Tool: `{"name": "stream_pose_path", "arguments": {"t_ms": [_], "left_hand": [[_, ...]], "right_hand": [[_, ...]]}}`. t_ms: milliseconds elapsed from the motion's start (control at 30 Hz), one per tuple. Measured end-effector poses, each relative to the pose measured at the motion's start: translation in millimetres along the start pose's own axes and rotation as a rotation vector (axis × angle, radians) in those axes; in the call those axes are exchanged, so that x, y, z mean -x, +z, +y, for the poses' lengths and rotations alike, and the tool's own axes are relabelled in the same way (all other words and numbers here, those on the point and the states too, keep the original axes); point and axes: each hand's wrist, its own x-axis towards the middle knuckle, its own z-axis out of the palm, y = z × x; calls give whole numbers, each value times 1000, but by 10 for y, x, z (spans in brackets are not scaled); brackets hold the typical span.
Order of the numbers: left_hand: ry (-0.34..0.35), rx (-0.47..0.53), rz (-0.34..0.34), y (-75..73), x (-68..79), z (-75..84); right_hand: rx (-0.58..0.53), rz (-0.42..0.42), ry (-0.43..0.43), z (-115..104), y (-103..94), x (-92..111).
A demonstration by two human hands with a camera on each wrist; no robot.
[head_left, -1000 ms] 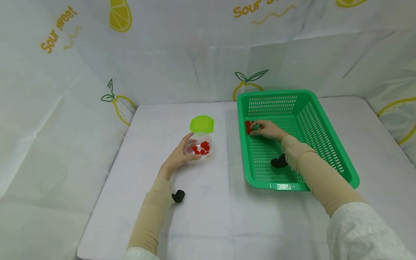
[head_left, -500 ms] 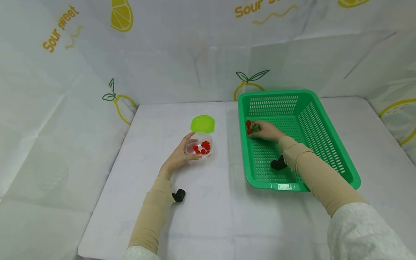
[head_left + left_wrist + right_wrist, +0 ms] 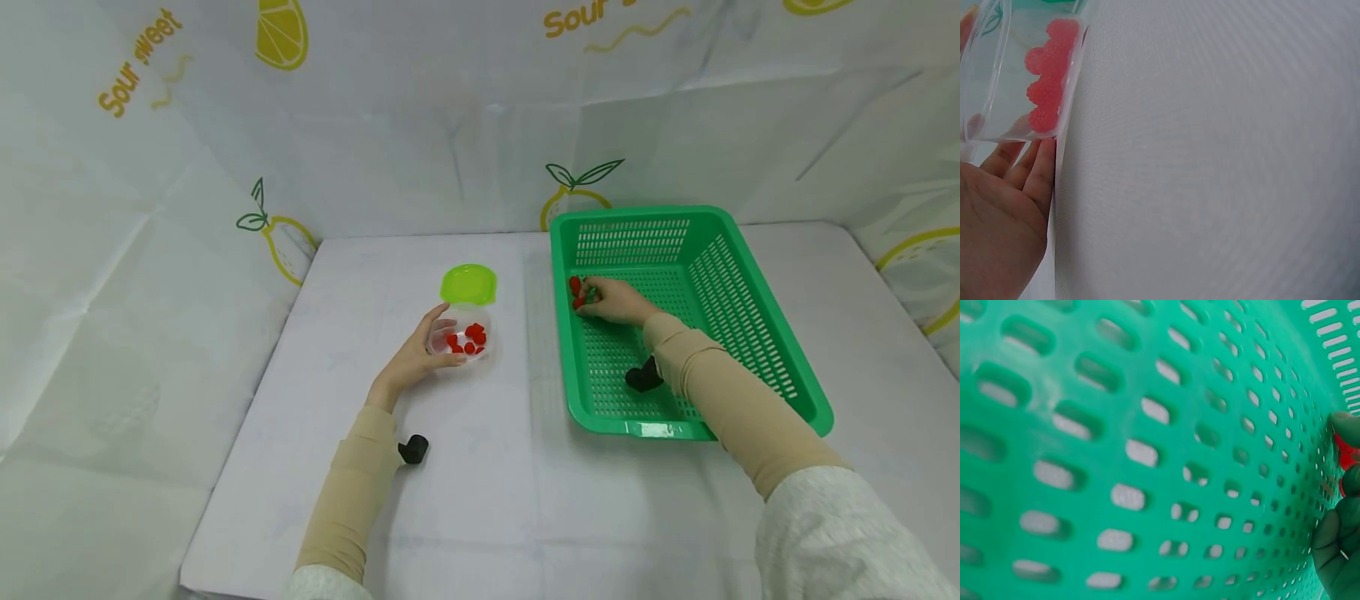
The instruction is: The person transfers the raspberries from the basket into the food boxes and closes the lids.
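My left hand (image 3: 408, 360) holds a clear plastic container (image 3: 437, 340) by its sides, thumb on the near side and fingers on the far side. Several red raspberries (image 3: 1050, 78) lie on its bottom. To the right, my right hand (image 3: 617, 300) reaches into a green basket (image 3: 567, 367) by its left wall. Thumb and fingers are curled round a red raspberry (image 3: 579, 303), partly hidden by the fingertips. Another raspberry (image 3: 575, 285) lies just beyond it. In the right wrist view, red fruit (image 3: 1346, 453) shows between thumb and fingers.
A bright green lid (image 3: 468, 284) lies flat behind the container. The basket's perforated walls rise around my right hand. White table surface (image 3: 465, 500) spreads in front, and a printed white sheet (image 3: 420, 142) hangs behind the table.
The fingers of my right hand have shifted slightly at the raspberries by the basket's left wall. My left hand and the container stay in place.
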Motion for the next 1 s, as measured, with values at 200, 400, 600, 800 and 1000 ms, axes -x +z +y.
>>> {"name": "stream_pose_path", "arguments": {"t_ms": [200,400,600,800,1000], "left_hand": [[8,-4,-7,-3,0,4],[5,6,-8,-4,6,11],[-2,23,-8,12,14,18],[-1,24,-1,22,4,13],[5,8,-3,16,5,10]], "right_hand": [[-22,-24,20,22,-46,1],[-27,-13,-9,44,-121,3],[-46,-26,-29,31,-184,27],[-88,-55,-33,23,-244,79],[-122,-72,-39,-6,-289,148]]}}
